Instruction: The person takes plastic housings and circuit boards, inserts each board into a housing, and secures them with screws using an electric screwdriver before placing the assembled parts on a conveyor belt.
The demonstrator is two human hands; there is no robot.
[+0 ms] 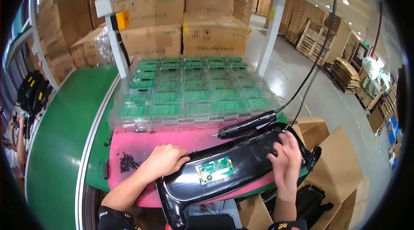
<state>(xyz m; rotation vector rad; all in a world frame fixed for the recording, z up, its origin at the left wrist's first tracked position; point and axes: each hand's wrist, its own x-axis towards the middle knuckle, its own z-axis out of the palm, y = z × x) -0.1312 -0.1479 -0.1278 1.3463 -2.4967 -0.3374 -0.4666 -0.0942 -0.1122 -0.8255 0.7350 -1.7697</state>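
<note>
A long, glossy black plastic shell (254,150) lies slantwise over the front of the bench, with a curved end at lower left. On its surface sits a small green circuit board (222,170) with a white strip and a round dark part. My left hand (166,161) is closed on the shell's upper left edge, fingers curled and thumb toward the board. Above the shell's right end is my right hand (286,156), fingers bent but apart, with nothing visible in them. Just behind the shell rests a black electric screwdriver (248,125) on its cable.
Clear plastic trays of green circuit boards (198,94) stand behind the pink mat (151,139). A pile of small black screws (128,163) lies on the mat. To the right is an open carton (340,165) with black parts. A green conveyor (64,143) runs at left.
</note>
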